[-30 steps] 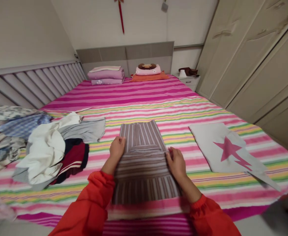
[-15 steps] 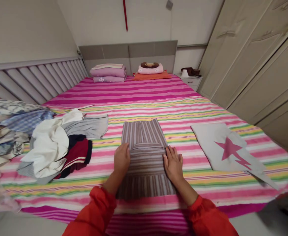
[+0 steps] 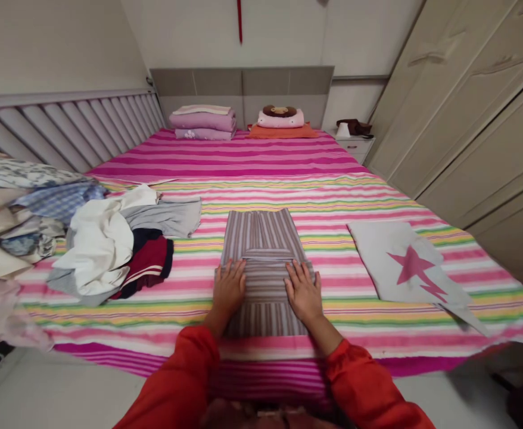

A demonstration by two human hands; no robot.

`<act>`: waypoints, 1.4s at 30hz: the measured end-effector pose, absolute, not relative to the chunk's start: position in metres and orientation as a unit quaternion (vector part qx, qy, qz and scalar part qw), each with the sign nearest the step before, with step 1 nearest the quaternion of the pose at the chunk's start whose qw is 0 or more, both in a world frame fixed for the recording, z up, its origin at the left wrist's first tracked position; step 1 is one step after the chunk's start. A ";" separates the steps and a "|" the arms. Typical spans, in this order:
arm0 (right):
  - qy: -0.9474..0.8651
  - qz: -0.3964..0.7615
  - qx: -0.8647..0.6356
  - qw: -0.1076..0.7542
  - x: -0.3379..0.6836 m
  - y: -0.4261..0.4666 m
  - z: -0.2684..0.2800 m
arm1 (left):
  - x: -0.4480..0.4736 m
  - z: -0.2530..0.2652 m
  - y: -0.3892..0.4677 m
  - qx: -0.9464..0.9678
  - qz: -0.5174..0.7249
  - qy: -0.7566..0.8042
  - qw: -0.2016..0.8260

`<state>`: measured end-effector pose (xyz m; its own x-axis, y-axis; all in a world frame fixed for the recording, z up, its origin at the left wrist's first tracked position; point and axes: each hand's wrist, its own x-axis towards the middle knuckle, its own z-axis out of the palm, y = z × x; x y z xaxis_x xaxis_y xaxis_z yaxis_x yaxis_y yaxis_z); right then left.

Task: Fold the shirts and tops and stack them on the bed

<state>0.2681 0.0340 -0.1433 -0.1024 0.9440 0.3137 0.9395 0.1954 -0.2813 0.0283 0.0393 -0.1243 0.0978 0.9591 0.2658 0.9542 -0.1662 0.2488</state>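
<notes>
A brown-and-grey striped garment (image 3: 264,277), partly folded, lies flat near the front edge of the bed. My left hand (image 3: 229,292) rests palm down on its left side, fingers stretched out and pointing away from me. On the right side my right hand (image 3: 304,293) lies flat with its fingers spread. A folded layer shows as a raised edge across the garment's middle, between the two hands. To the right lies a folded light grey garment (image 3: 377,262) with a pink star print, apart from my hands.
A heap of loose clothes, among them a white garment (image 3: 100,244) and a dark red one (image 3: 149,259), covers the left side of the striped bedsheet (image 3: 333,196). Folded purple bedding (image 3: 203,122) and an orange pillow (image 3: 283,131) sit by the headboard. Wardrobes (image 3: 467,119) stand at right.
Both hands have moved from the garment's side edges inward onto its top, and their fingers now lie flatter. The camera view has shifted slightly.
</notes>
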 end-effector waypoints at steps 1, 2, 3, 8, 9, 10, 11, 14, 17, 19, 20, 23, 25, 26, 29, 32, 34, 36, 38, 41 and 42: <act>-0.732 0.006 -0.646 0.219 0.277 0.032 -0.144 | 0.019 -0.123 0.038 0.739 0.184 0.649 0.009; -0.721 0.008 -0.657 0.220 0.285 0.030 -0.144 | 0.012 -0.122 0.036 0.731 0.184 0.657 0.009; -0.709 0.010 -0.670 0.220 0.292 0.028 -0.144 | 0.008 -0.121 0.033 0.716 0.187 0.672 0.006; -0.674 -0.014 -0.696 0.246 0.283 0.006 -0.140 | 0.041 -0.126 0.000 0.700 0.226 0.677 -0.040; -0.690 -0.022 -0.678 0.252 0.273 0.000 -0.140 | 0.055 -0.129 -0.008 0.734 0.226 0.639 -0.039; -0.713 -0.026 -0.654 0.251 0.261 -0.005 -0.141 | 0.068 -0.134 -0.013 0.770 0.219 0.598 -0.032; -0.739 -0.025 -0.628 0.243 0.250 -0.009 -0.142 | 0.080 -0.138 -0.018 0.799 0.207 0.564 -0.021; -0.790 -0.016 -0.578 0.205 0.234 -0.015 -0.149 | 0.086 -0.149 -0.019 0.833 0.171 0.526 0.000; -0.809 -0.017 -0.555 0.195 0.252 -0.009 -0.153 | 0.051 -0.151 -0.009 0.827 0.149 0.542 -0.013; -0.814 -0.011 -0.545 0.198 0.275 -0.006 -0.151 | 0.018 -0.148 -0.005 0.810 0.141 0.569 -0.025; -0.815 -0.003 -0.544 0.199 0.287 -0.006 -0.150 | 0.003 -0.146 -0.006 0.798 0.137 0.586 -0.028; -0.818 0.029 -0.542 0.192 0.316 -0.017 -0.146 | -0.025 -0.141 -0.019 0.761 0.131 0.635 -0.033; -0.833 0.043 -0.520 0.183 0.325 -0.030 -0.144 | -0.026 -0.141 -0.035 0.757 0.135 0.639 -0.039; -0.844 0.045 -0.504 0.176 0.327 -0.037 -0.144 | -0.023 -0.142 -0.043 0.770 0.135 0.623 -0.038; -0.864 0.037 -0.477 0.157 0.324 -0.050 -0.144 | -0.001 -0.145 -0.062 0.833 0.118 0.541 -0.013; -0.858 0.013 -0.492 0.146 0.318 -0.048 -0.140 | 0.020 -0.148 -0.064 0.839 0.091 0.536 0.005; -0.854 0.008 -0.502 0.135 0.317 -0.042 -0.135 | 0.024 -0.149 -0.058 0.828 0.073 0.556 0.008; -0.851 0.023 -0.510 0.122 0.322 -0.036 -0.129 | 0.019 -0.149 -0.052 0.822 0.063 0.567 0.005; -0.847 0.066 -0.515 0.108 0.329 -0.032 -0.121 | 0.009 -0.147 -0.047 0.813 0.066 0.579 0.001; -0.831 0.152 -0.526 0.099 0.338 -0.030 -0.106 | -0.005 -0.135 -0.046 0.806 0.078 0.586 0.006; -0.824 0.176 -0.529 0.100 0.340 -0.030 -0.100 | -0.009 -0.128 -0.047 0.808 0.079 0.583 0.014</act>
<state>0.3403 -0.0302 -0.0998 -0.4212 0.9068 -0.0202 0.8362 0.3796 -0.3958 -0.0094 -0.0471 -0.1285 0.3073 0.9450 0.1120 0.9407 -0.3194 0.1146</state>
